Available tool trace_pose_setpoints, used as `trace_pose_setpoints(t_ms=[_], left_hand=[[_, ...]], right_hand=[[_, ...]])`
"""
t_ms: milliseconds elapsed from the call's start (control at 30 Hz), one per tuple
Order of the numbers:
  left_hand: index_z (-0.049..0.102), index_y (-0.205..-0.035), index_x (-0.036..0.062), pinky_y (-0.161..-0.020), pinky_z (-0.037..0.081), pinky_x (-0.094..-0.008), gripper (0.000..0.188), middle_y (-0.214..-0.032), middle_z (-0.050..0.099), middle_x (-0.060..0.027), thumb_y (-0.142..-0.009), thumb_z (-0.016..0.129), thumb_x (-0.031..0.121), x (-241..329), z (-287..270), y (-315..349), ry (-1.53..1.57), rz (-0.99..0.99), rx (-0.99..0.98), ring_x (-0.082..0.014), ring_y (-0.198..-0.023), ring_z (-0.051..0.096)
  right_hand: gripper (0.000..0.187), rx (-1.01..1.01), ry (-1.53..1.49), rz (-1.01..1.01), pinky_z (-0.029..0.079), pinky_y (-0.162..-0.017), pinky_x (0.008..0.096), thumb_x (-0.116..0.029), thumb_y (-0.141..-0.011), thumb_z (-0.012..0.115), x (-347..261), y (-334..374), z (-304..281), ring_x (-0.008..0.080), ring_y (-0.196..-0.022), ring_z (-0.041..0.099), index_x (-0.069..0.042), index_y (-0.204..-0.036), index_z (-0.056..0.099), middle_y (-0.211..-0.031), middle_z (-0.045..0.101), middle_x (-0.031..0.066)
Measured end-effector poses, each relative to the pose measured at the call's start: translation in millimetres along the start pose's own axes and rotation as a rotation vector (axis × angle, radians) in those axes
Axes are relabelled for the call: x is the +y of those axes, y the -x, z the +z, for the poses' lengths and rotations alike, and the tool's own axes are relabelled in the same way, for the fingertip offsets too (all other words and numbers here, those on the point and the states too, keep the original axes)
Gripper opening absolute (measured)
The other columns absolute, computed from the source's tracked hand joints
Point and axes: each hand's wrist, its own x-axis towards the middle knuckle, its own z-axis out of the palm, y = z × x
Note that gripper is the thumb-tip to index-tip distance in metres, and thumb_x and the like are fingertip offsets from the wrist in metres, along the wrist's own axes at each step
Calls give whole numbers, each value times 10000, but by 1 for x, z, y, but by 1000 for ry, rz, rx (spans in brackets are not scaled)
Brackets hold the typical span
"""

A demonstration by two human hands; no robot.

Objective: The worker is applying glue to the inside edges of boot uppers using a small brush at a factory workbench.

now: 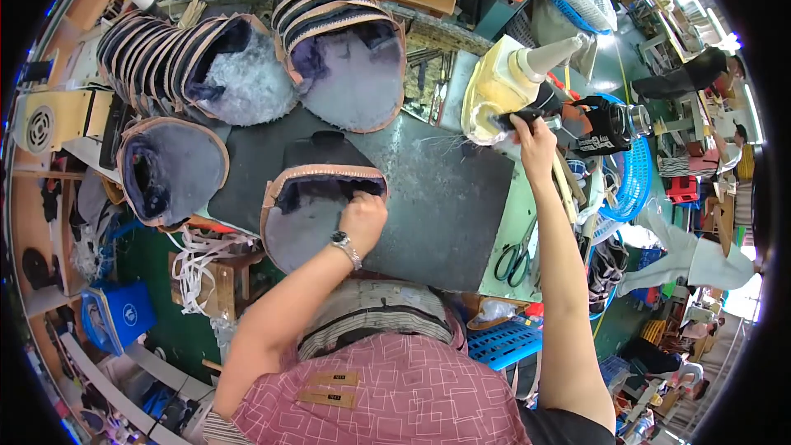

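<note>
My left hand [362, 221] is closed on the inner edge of a grey, fur-lined shoe upper [305, 227] with a stitched tan rim. This piece lies near the front of the dark work mat [445, 198], its opening facing away from me. In my right hand [537, 147] is a dark-handled brush [509, 120], held over the mouth of a cut-open, yellowish plastic jug [488, 91]. The brush's tip is hard to make out against the jug. Another grey upper [185, 165] lies at the left, apart from my hands.
Two rows of nested uppers [247, 74] [354, 74] stand at the back of the mat. Black-handled scissors [515, 259] lie at the right, near a blue basket [630, 181]. A cream machine [53, 128] stands at far left. Other people [700, 70] are off to the right.
</note>
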Motion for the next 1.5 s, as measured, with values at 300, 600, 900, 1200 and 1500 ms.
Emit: trace_pose_setpoints(t_ms=[300, 600, 900, 1200, 1500], left_hand=[[608, -853, -24, -612, 443, -313, 254, -717, 608, -176, -797, 568, 220, -51, 4, -10, 1142, -442, 60, -258, -642, 602], [597, -754, -6, -580, 437, -396, 209, -712, 584, -191, -774, 555, 197, -48, 6, -7, 1124, -457, 124, -337, -678, 584], [496, -1088, 9, -797, 439, -369, 330, -1064, 532, -176, -776, 520, 115, -26, 2, 18, 1190, -308, 233, -329, -964, 524], [599, -930, 29, -719, 446, -427, 205, -833, 600, -200, -821, 492, 165, -50, 6, -42, 931, -165, 24, -347, -805, 581], [608, -923, 24, -806, 432, -411, 287, -956, 596, -200, -783, 554, 268, -59, -1, -62, 999, -428, -199, -346, -932, 558]], right_hand=[[264, -13, -666, 610, 432, -383, 224, -302, -842, 572, 70, 5, -3, 119, -394, 504, -58, -768, 506, -569, 562, 53], [277, -331, -53, -583, 480, -635, 304, -148, -639, 745, -53, 134, 130, 248, -708, 570, -63, -795, 532, -796, 588, 82], [182, -377, -243, 189, 418, -479, 242, -175, -725, 670, -42, 178, 90, 86, -491, 491, -42, -727, 546, -574, 539, 8], [51, -148, -805, 270, 455, -581, 238, -29, -800, 559, -70, 140, 68, 110, -695, 522, -16, -812, 511, -835, 575, 86], [242, -377, -115, -439, 475, -664, 337, -112, -624, 713, -57, 124, 139, 257, -738, 577, -50, -777, 536, -775, 586, 88]])
